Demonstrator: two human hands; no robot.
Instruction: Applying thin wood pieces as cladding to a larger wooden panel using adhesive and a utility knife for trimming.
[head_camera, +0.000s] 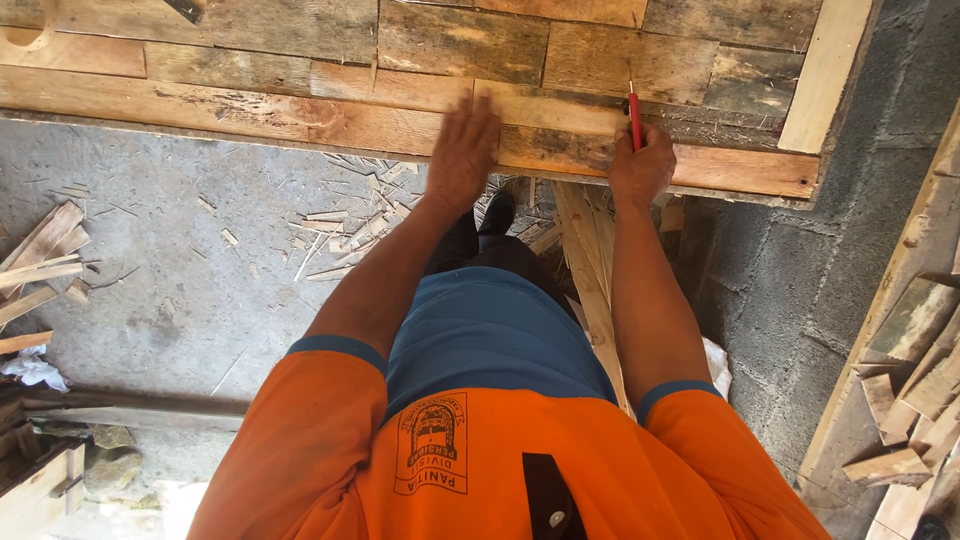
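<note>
A rough tabletop (250, 110) of weathered brown and grey wooden planks runs across the top of the view, its front edge a reddish-brown board. On it lies a short pale wooden strip (555, 112), flat along the front edge. A long pale plank (825, 75) lies along its right end. Below, the grey concrete floor (150, 280) carries scattered wood splinters and shavings (345, 225), a heap of short light offcuts (40, 265) at the left, and a crumpled white scrap (32, 368).

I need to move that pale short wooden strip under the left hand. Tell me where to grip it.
Grip the pale short wooden strip across its narrow width, from above, near the middle. It lies flat on the plank panel, between the left hand and right hand with its red pencil.
</note>
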